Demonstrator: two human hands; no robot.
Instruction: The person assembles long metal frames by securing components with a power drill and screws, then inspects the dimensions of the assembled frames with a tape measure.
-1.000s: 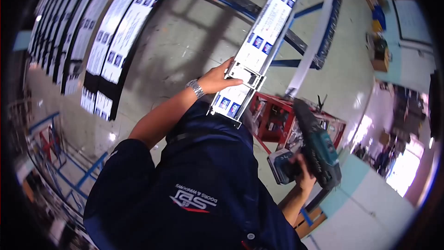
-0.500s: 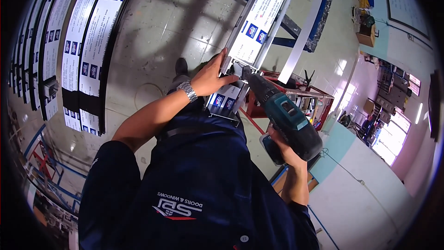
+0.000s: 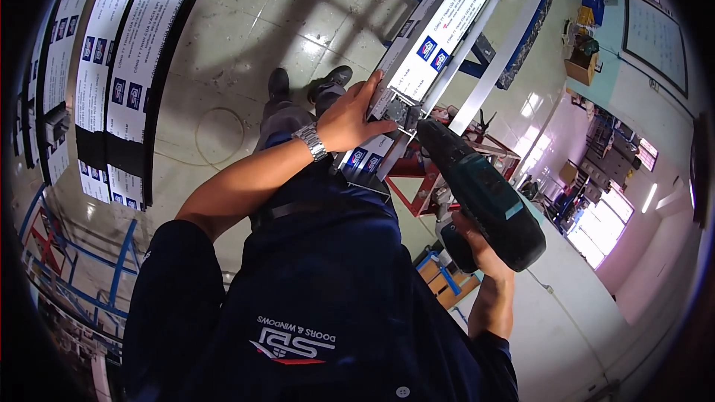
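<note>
In my right hand [image 3: 478,247] is a teal and black cordless drill [image 3: 484,192], fingers closed round its handle. The drill's nose points up and left, close to a small metal block [image 3: 402,113] set across the metal profile. This long profile [image 3: 421,74], covered in white and blue printed film, runs from near my waist to the upper right. My left hand [image 3: 351,120] grips its left side beside the block, thumb over the top and fingers along the edge. Whether the drill's tip touches the block I cannot tell.
Long film-wrapped profiles [image 3: 141,52] stand in a row at left. A blue trestle beam [image 3: 529,30] and a white strip [image 3: 495,67] lie right of the profile. Beneath is a red metal frame [image 3: 417,193]. My shoes [image 3: 278,83] stand on the tiled floor.
The whole view has shifted a little, and both my shoes now show. The drill's rear end has swung slightly right and down. My left hand keeps its grip on the profile.
</note>
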